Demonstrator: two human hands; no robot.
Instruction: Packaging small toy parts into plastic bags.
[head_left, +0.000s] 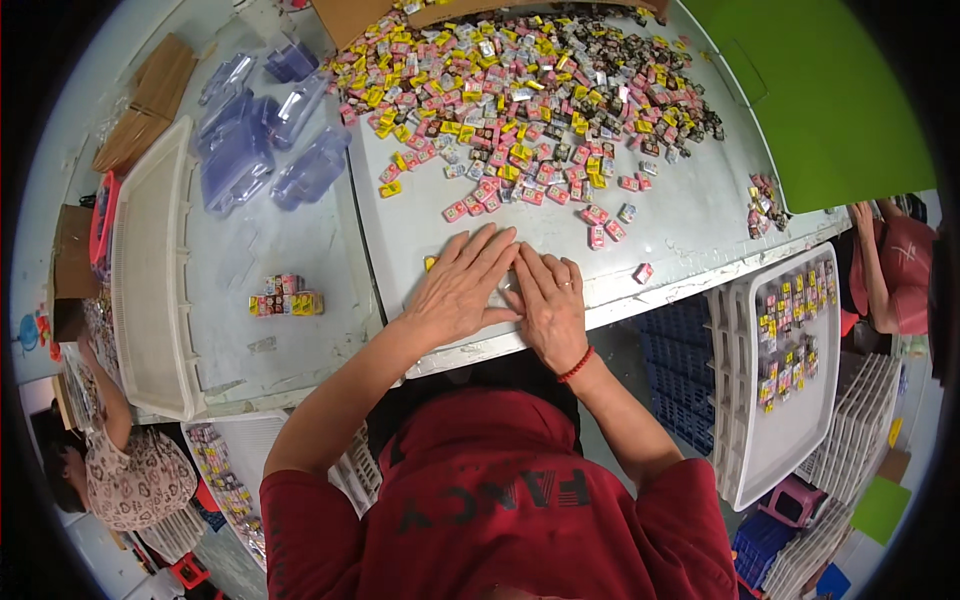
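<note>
Both of my hands rest at the near edge of the white table (640, 268), side by side. The fingers of my left hand (462, 285) are stretched out, palm down, pointing up and to the right. My right hand (550, 305), with a ring and a red bracelet at its wrist, lies beside it with long, flat fingers. A small yellow box (430, 263) peeks out at the left hand's outer side; whatever else lies under the palms is hidden. Just beyond the fingertips are loose small pink boxes (597, 236), and one more pink box (643, 272) lies to the right.
A large heap of small pink, yellow and black boxes (520, 110) covers the far table. Clear bluish plastic trays (235, 160) pile up at left, above a neat block of small boxes (287, 298). A white crate (155, 270) stands left; filled crates (740, 400) stand right. Other people work at both sides.
</note>
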